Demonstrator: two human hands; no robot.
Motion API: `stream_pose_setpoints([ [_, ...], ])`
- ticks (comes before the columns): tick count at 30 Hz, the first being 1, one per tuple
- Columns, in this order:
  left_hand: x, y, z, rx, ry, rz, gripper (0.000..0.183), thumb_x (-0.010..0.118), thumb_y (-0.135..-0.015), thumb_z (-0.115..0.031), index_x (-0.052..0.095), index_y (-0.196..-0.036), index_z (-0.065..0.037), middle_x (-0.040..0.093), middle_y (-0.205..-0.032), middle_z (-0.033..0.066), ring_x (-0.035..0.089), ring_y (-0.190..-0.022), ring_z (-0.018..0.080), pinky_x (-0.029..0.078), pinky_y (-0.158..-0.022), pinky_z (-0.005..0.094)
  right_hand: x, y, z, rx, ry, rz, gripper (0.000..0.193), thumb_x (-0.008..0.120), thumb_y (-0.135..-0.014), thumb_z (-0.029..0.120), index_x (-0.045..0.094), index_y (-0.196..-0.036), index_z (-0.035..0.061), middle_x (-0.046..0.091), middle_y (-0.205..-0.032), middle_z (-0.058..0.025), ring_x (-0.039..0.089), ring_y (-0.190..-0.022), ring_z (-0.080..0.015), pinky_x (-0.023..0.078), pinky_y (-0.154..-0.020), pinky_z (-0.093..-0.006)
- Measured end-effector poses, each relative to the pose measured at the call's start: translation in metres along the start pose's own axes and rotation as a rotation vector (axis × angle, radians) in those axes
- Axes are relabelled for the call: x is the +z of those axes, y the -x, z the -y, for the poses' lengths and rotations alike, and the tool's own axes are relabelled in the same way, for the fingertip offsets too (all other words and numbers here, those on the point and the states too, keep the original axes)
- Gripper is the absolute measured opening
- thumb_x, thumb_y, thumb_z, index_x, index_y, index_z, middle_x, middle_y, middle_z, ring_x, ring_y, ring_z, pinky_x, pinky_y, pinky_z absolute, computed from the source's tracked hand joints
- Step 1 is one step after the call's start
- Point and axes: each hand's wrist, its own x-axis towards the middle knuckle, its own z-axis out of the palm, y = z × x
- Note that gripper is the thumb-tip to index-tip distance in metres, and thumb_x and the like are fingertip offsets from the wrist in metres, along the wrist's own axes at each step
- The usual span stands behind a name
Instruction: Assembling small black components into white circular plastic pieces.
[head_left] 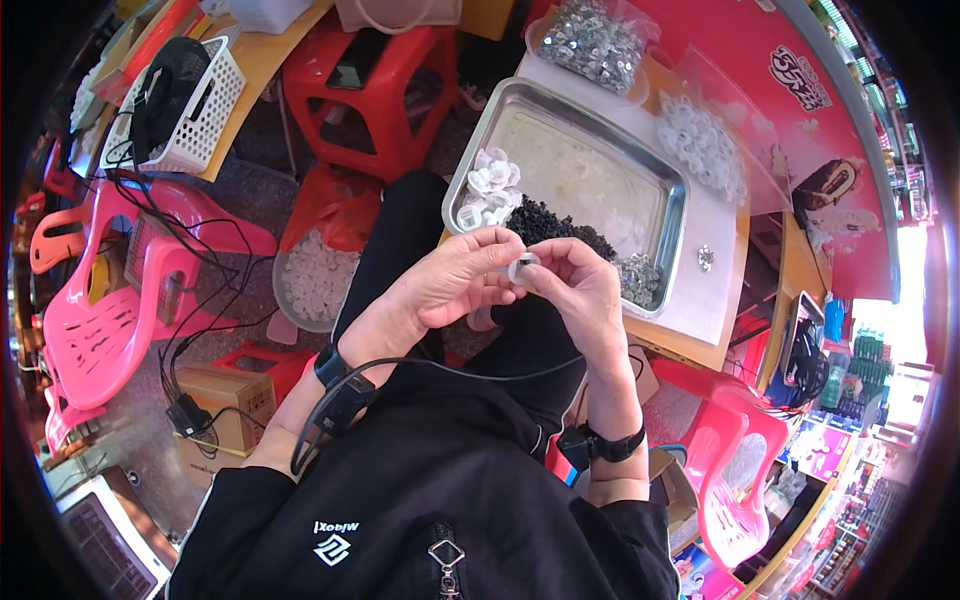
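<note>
Over my lap, my left hand [460, 277] and my right hand [582, 285] meet at the fingertips. Between them they pinch a small round white plastic piece [519, 270] with a dark spot in it. Just beyond is a metal tray [668, 262] on the table. Along its near side lie a heap of white plastic pieces [492, 185], a heap of small black parts [560, 226] and a pile of small silvery parts [638, 278]. My fingers partly cover the tray's near edge.
A bag of metal parts [592, 45] and a clear bag of white pieces [700, 145] rest behind the tray. A few metal bits [706, 258] lie right of it. Left of my leg stands a tub of white pieces [318, 280]. Cables [225, 275] hang by a pink chair [110, 320].
</note>
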Motion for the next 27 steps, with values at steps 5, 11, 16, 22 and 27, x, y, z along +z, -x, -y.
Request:
stream_pose_setpoints([
  [5,0.004,0.001,0.005,0.219,-0.325,-0.153,0.018,0.062,-0.091,-0.011,0.062,-0.107,-0.003,0.065,-0.096,0.0046,0.065,-0.083,0.0111,0.055,-0.07,0.0232,0.001,-0.002,-0.015,-0.071,0.06,-0.162,0.014,0.069,-0.085,0.003,0.064,-0.096,-0.0022,0.067,-0.079,-0.0042,0.064,-0.072,-0.0067,0.052,-0.064,-0.0206],
  [11,0.008,0.0,0.009,0.465,-0.709,-0.275,0.013,0.066,-0.085,0.0,0.065,-0.098,0.001,0.064,-0.095,0.0039,0.062,-0.084,0.0079,0.054,-0.073,0.0225,0.007,-0.002,-0.018,-0.121,0.197,-0.234,0.01,0.07,-0.083,0.003,0.065,-0.092,-0.0004,0.066,-0.08,-0.0034,0.064,-0.07,-0.0067,0.051,-0.063,-0.0205],
  [16,0.008,-0.001,0.011,0.603,-0.803,-0.275,0.012,0.064,-0.084,0.004,0.064,-0.096,0.002,0.061,-0.091,0.003,0.061,-0.083,0.0077,0.055,-0.074,0.0221,0.008,-0.002,-0.022,-0.128,0.149,-0.234,0.01,0.07,-0.083,0.002,0.065,-0.09,-0.0014,0.065,-0.083,-0.0041,0.065,-0.07,-0.0076,0.051,-0.063,-0.0207],
  [22,0.006,-0.004,0.016,0.61,-0.848,-0.307,0.009,0.064,-0.083,0.006,0.062,-0.091,0.002,0.06,-0.091,0.0023,0.06,-0.083,0.0069,0.054,-0.072,0.0217,0.011,-0.003,-0.027,-0.211,0.242,-0.272,0.008,0.07,-0.08,-0.001,0.065,-0.087,-0.001,0.061,-0.082,-0.0056,0.064,-0.068,-0.01,0.051,-0.061,-0.0232],
  [27,0.003,-0.005,0.017,0.752,-0.931,-0.319,0.011,0.064,-0.082,0.007,0.062,-0.09,0.002,0.059,-0.09,0.0031,0.061,-0.083,0.008,0.054,-0.071,0.022,0.018,-0.004,-0.022,-0.288,0.379,-0.315,0.008,0.07,-0.079,-0.002,0.064,-0.085,-0.001,0.058,-0.08,-0.0076,0.063,-0.066,-0.0128,0.05,-0.06,-0.0249],
])
